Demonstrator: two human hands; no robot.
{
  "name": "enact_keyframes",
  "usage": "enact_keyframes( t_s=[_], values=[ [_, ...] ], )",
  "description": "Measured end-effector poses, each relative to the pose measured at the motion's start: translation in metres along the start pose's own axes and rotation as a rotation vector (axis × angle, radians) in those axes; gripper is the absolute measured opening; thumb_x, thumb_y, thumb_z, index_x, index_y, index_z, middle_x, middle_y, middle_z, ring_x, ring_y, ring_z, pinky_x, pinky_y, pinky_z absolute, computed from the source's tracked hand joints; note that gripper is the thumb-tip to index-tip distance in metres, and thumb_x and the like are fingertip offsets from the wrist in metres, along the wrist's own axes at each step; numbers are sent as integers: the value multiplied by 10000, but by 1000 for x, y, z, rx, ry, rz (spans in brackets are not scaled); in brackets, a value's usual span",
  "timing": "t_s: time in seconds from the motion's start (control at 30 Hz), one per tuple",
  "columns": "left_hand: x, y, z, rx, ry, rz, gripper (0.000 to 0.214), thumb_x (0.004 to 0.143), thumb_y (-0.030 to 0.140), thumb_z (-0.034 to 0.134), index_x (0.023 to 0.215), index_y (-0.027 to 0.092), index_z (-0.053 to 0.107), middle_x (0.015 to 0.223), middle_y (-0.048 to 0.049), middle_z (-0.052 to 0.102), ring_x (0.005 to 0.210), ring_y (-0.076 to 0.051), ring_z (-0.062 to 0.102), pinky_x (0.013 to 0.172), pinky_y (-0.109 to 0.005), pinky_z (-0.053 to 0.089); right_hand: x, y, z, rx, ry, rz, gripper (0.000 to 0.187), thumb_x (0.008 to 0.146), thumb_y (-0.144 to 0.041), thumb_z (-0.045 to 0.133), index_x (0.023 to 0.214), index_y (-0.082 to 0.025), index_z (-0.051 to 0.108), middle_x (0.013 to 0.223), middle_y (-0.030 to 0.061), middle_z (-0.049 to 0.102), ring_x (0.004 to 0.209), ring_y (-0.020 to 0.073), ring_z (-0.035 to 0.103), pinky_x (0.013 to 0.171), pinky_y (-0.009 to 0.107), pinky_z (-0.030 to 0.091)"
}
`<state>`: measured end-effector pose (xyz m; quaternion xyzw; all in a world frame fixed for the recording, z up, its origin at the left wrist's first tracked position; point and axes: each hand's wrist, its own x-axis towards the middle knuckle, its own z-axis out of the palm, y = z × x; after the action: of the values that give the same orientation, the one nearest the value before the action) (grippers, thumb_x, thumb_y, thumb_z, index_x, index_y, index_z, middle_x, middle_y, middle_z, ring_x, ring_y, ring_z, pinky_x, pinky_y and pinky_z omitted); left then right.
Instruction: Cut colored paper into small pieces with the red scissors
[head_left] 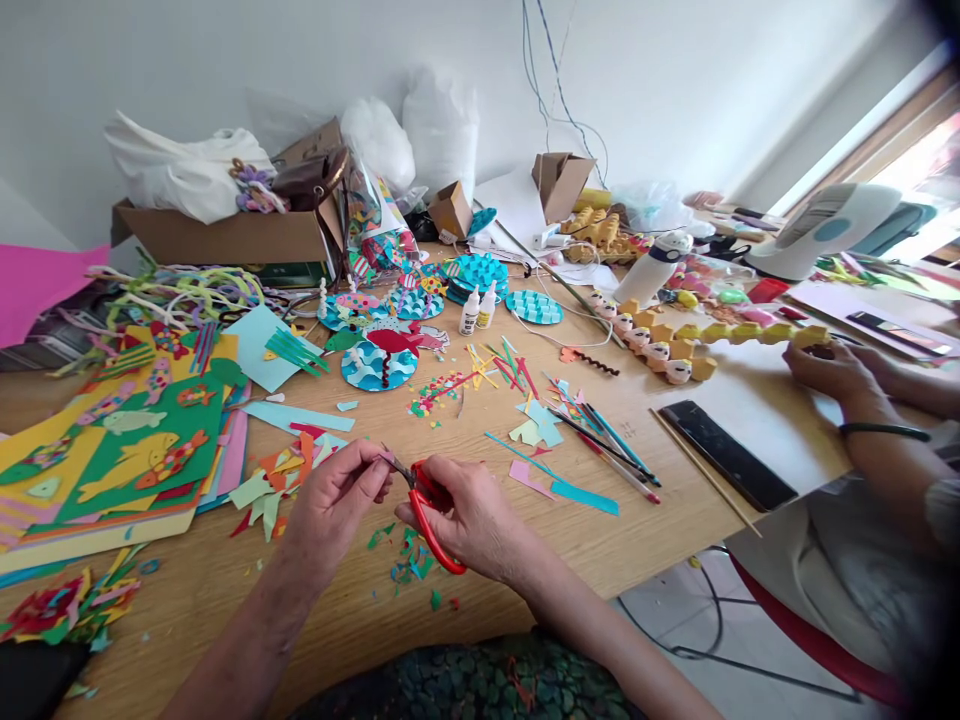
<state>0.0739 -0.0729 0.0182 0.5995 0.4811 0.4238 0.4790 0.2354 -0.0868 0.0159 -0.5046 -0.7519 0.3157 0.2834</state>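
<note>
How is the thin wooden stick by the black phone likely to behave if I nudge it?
The stick looks thin and round, so it would probably roll. Its slenderness suggests it is light and easily snapped. Its near end appears to reach the edge of the table, so a push that way might drop it.

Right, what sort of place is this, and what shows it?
Probably a craft workspace: there are red-handled scissors in use, cut-out paper fish on coloured sheets, and paper scraps scattered over the table.
</note>
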Motion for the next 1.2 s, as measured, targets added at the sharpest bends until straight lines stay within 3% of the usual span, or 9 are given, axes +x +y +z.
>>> enact_keyframes(
  t_s=[0.4, 1.2],
  values=[
    [-1, -1, -1, 33, -48, -2, 148, 783, 309, 501, 716, 203, 581, 640, 23, 549, 623, -124, 520, 583, -206, 436, -4, 8, 3, -18, 9, -27, 369, 798, -449, 554, 584, -178, 425, 517, -54, 390, 476, 70, 322, 487, 211, 220],
    [-8, -5, -5, 20, -27, 3, 111, 803, 275, 516, 761, 212, 597, 641, 29, 531, 625, -114, 499, 589, -201, 421, -13, 11, 1, -20, -28, -23, 395, 808, -462, 530, 561, -173, 425, 484, -54, 364, 448, 63, 302, 455, 194, 214]
  ],
)
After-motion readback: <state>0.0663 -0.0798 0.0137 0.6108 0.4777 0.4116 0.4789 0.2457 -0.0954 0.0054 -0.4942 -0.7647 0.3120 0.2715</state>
